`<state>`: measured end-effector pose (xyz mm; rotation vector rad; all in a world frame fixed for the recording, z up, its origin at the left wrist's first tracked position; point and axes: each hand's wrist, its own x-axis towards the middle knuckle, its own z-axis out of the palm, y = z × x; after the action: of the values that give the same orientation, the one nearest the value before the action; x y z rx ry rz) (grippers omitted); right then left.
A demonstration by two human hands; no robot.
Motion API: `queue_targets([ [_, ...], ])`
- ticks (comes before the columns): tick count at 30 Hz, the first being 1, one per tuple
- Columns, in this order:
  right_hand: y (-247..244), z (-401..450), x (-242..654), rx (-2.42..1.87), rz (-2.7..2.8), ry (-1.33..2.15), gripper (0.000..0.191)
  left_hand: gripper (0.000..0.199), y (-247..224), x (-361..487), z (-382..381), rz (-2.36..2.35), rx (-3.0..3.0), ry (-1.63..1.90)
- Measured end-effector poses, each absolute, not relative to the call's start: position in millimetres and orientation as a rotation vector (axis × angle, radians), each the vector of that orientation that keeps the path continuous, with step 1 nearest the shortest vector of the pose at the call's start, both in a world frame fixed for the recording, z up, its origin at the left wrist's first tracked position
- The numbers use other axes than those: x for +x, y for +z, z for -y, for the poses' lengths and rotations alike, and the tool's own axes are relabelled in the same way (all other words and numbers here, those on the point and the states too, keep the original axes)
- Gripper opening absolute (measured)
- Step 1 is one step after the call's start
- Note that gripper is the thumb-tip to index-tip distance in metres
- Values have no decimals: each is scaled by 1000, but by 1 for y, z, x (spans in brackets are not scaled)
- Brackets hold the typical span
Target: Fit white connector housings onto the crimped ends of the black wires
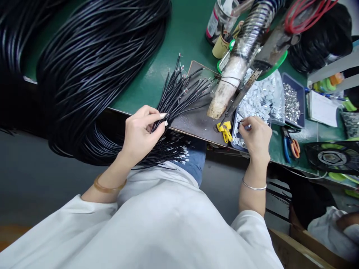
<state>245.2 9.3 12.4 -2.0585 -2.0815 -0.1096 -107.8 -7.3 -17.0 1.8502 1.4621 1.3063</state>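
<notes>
My left hand point(141, 132) is closed at the near edge of a brown board, thumb and forefinger pinching a black cable beside the fanned bundle of black cables point(176, 99). The bundle's stripped-looking ends spread over the board point(196, 129). Over the front of a tray point(241, 148) of small white plastic pieces point(256, 99), my right hand point(255, 136) has its fingers pinched together; what lies between them is too small to make out. More black cables with white tips point(174, 153) rest across my lap.
A large coil of black cable point(103, 63) covers the left of the green table. A taped duct point(227, 86) and a soldering-iron-like metal tool point(241, 97) hang over the board, near a yellow clip point(225, 130). Pliers point(291, 145), a metal-parts bin point(301, 99) and a fan point(332, 157) stand right.
</notes>
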Motion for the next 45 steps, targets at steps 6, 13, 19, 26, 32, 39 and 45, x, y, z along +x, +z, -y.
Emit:
queue_targets([
  [6, 16, -5, 248, -2075, 2050, -61, 11, 15, -18, -105, 3, -1250, 1268, 1822],
  [13, 11, -1, 261, -2101, 1792, 209, 16, 21, 14, -72, 0, -719, 1097, 1564],
  [19, 13, 20, 238, -1867, 1566, 68, 16, 11, 12, -20, 7, -593, 936, 992],
  [26, 16, 51, 171, -1418, 1284, -7, 10, 12, -10, 3, 11, -724, 852, 954],
  [32, 2, 51, 154, -1329, 1373, 467, 6, 21, -6, 1, 9, -735, 985, 897],
  [39, -5, 48, 153, -1282, 1321, 667, 5, 32, 1, 1, 7, -683, 1096, 895],
  [45, -7, 47, 154, -1317, 1327, 679, 6, 14, -8, 5, 15, -792, 1253, 1049],
])
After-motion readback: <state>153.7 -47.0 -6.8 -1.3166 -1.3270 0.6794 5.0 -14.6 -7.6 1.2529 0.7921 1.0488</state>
